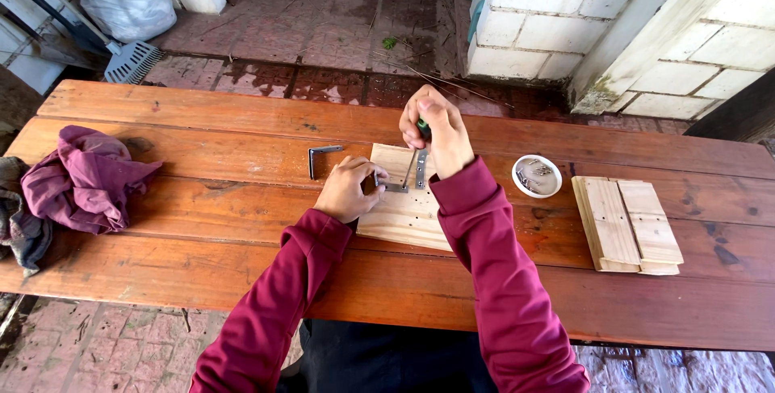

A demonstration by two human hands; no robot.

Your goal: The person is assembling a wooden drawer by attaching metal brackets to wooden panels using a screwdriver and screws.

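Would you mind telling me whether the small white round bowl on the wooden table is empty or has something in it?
Not empty: the small white round bowl, upright on the wooden table, holds a loose heap of small metal pieces, probably screws; too small to tell for certain.
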